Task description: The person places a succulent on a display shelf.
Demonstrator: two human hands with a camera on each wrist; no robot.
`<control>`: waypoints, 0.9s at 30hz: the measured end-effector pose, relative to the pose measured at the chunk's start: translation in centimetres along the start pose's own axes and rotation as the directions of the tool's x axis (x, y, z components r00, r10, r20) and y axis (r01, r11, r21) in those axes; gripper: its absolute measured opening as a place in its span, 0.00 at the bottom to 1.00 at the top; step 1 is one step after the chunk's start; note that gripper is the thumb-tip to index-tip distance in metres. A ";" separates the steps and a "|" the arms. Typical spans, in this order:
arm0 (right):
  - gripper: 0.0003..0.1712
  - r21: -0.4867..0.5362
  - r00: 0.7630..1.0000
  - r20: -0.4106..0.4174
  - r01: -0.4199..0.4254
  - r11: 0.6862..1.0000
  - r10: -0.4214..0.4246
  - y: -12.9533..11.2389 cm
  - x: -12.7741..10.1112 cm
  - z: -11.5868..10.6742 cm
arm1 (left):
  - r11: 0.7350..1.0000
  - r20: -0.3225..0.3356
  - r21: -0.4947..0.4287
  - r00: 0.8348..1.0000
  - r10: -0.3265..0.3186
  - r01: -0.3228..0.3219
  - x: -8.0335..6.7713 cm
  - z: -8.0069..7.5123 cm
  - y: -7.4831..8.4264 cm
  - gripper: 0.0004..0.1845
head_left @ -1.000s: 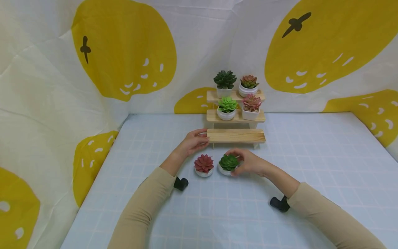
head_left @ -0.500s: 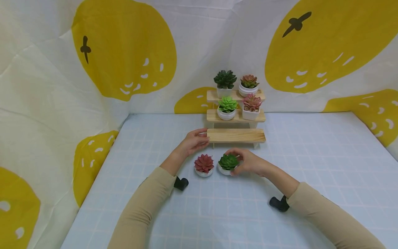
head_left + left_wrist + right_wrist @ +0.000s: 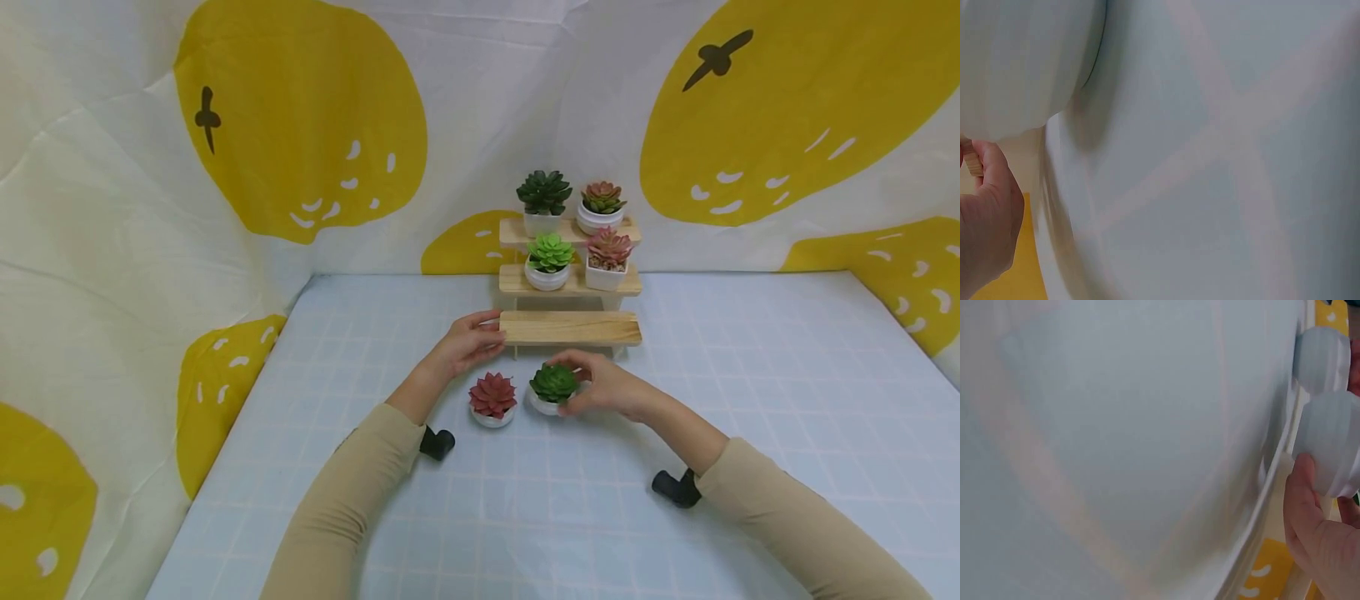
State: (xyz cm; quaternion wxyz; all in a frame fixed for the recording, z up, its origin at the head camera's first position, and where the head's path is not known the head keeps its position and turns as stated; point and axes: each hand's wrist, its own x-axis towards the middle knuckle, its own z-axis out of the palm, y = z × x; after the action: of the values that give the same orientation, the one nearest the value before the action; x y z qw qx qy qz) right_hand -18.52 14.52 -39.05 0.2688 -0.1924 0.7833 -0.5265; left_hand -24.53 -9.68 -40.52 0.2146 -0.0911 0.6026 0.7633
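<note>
Right hand (image 3: 603, 390): fingers curled round the white ribbed pot of the dark green succulent (image 3: 553, 388), just off the blue checked table (image 3: 750, 375), beside the red succulent in a white pot (image 3: 492, 398). Left hand (image 3: 468, 342): fingers pinching the left end of the three-tier wooden shelf's bottom plank (image 3: 570, 327); four potted succulents on the upper tiers.

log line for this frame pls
right hand: grips green succulent pot | left hand: holds bottom shelf end | red succulent pot: on table
</note>
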 end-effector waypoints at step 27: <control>0.39 0.009 0.999 -0.024 0.038 0.999 -0.038 -1.5 0.1 -1.2 | 1.000 0.000 0.002 1.000 0.004 -0.004 0.0 0.1 0.0 0.29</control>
State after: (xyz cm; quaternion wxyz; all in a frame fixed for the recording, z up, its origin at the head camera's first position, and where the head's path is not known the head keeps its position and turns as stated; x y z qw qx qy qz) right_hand -19.35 14.75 -37.28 0.2504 -0.1997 0.7801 -0.5375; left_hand -24.51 -9.60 -40.48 0.2130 -0.0900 0.6034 0.7632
